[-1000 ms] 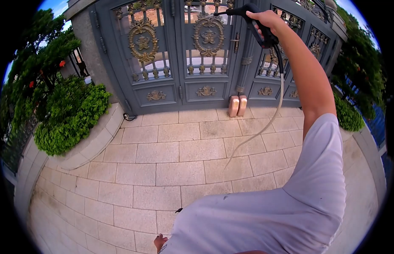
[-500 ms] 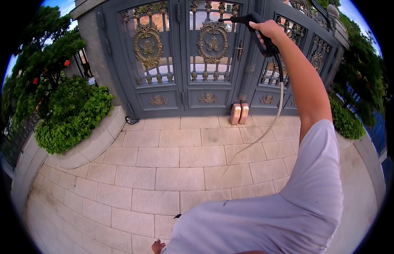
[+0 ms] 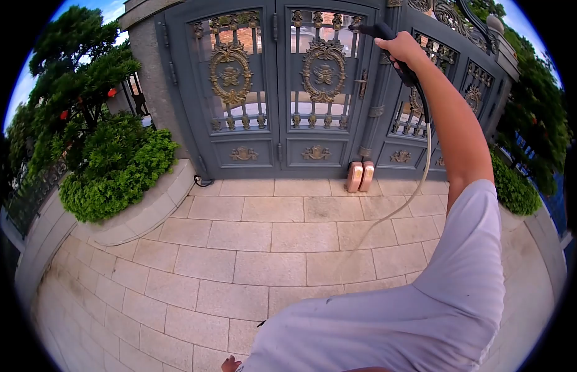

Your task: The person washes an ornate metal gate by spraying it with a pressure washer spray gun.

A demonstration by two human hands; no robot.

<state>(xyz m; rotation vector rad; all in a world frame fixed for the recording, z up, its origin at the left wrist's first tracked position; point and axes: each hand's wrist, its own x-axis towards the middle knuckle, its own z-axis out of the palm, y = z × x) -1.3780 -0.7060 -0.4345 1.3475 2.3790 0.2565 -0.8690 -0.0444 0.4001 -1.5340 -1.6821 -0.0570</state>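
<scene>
My right hand is raised at the end of an outstretched arm, its fingers wrapped round the grip of a black pressure washer gun. The nozzle points left, in front of the upper part of a grey metal gate with gold ornaments. I cannot see any spray. From the bottom of the gun a pale hose curves down to the paving. At the bottom edge, only a small part of my left hand shows beside my shirt; most of its fingers are hidden.
Two copper-coloured boxes stand at the gate's foot. Left is a curved stone planter with green bushes; another bush grows on the right. A dark cable lies by the gate's left post. Beige stone paving covers the ground.
The view has shifted, so the gate and planter appear further right and slightly lower. My right hand and the gun have turned slightly relative to the gate; the nozzle is now nearer the handle side.
</scene>
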